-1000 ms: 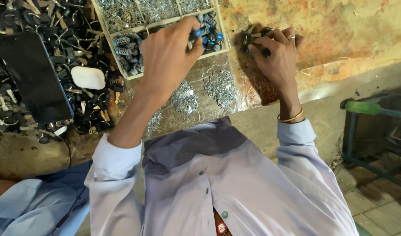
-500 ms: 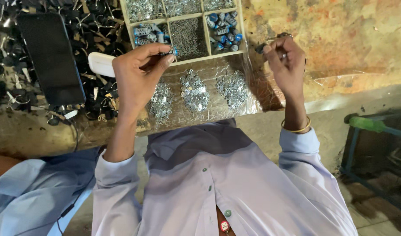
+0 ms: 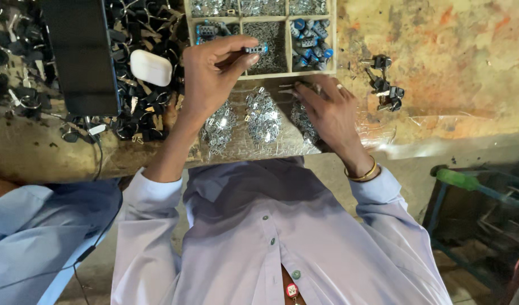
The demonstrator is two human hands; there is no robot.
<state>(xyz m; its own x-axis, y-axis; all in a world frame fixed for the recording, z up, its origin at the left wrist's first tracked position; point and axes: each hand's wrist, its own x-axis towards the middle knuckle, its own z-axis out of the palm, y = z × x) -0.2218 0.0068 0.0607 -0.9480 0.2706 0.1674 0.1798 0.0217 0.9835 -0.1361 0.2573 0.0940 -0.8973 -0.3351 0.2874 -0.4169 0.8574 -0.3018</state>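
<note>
Two hands work over the worn counter (image 3: 440,51). The left hand (image 3: 211,73) is raised above the wooden compartment tray (image 3: 333,39), its fingers (image 3: 237,56) pinched together on a small blue-and-grey connector (image 3: 255,49) held over the tray's middle compartment. The right hand (image 3: 330,110) rests lower, just near of the tray, fingers closed on a thin metal piece (image 3: 290,88) beside three heaps of shiny metal clips (image 3: 262,118). Right of that hand lie a few dark keys (image 3: 384,85). At far left sit a white earbud case (image 3: 151,66) and a black phone (image 3: 81,53) on a heap of dark parts (image 3: 141,113).
</note>
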